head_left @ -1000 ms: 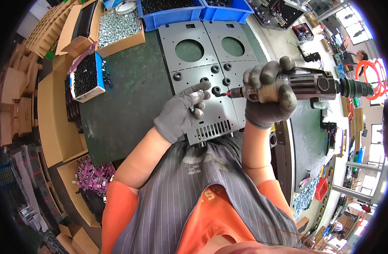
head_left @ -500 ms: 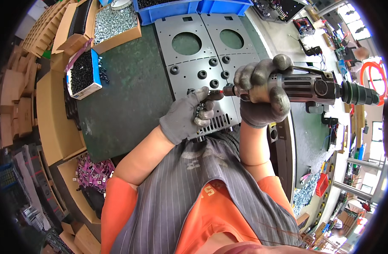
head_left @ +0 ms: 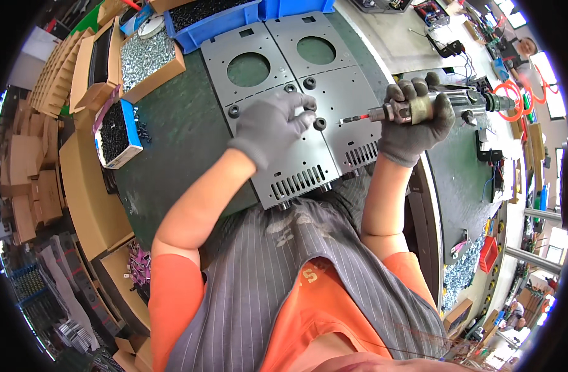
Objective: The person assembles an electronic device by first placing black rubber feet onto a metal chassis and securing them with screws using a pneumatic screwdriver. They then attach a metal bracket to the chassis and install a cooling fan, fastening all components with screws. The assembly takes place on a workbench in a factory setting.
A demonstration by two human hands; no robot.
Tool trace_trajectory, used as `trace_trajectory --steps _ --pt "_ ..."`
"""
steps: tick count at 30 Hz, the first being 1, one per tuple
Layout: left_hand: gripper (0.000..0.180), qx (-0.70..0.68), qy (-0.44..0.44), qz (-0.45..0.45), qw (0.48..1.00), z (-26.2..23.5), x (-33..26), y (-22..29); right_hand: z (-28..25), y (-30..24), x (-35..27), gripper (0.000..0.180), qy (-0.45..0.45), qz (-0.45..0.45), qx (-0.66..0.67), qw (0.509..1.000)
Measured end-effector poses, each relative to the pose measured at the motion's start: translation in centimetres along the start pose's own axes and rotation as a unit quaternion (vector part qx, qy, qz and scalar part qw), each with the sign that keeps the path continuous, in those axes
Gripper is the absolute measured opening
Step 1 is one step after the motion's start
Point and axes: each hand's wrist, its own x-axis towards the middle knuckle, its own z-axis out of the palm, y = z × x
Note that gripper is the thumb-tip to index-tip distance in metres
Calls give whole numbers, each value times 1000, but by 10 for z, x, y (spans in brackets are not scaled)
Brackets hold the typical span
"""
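at two o'clock our right hand [head_left: 414,131] grips a power driver [head_left: 421,110]; at twelve our left hand [head_left: 268,127] overhangs grey panels [head_left: 300,150], its hold unclear.

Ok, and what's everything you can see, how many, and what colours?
Workbench: one, dark green, centre
Metal panels: two, grey, on workbench
Round pieces: several, black, on panels
Bins: two, blue, top edge
Hardware box: one, brown, upper left
Smaller box: one, blue and white, left
Driver: one, grey, right
Tray: one, red, right
Background clutter: uncountable, mixed, around edges
Apron: one, grey, bottom
Left grip: one, grey, over panels
Right grip: one, grey, around driver
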Motion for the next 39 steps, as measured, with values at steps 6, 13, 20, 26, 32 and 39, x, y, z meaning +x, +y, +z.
trace_trajectory --steps 6,13,20,26,32,39 --pt "29 256 -132 -56 956 -2 58 14 -24 -16 23 44 14 -40 -107 993" --pt "29 160 -51 -26 985 30 129 13 -31 -10 64 43 29 -83 -239 967" --pt "27 154 -64 -26 986 60 153 9 -34 19 108 35 16 -86 -336 938" --pt "24 140 -29 11 990 64 151 4 -43 44 112 38 -38 -40 -431 901" --pt "26 145 -25 4 989 65 151 1 -42 52 112 32 -53 12 -467 883" --pt "25 132 -21 17 991 66 151 0 -48 51 115 31 -56 28 -458 887"
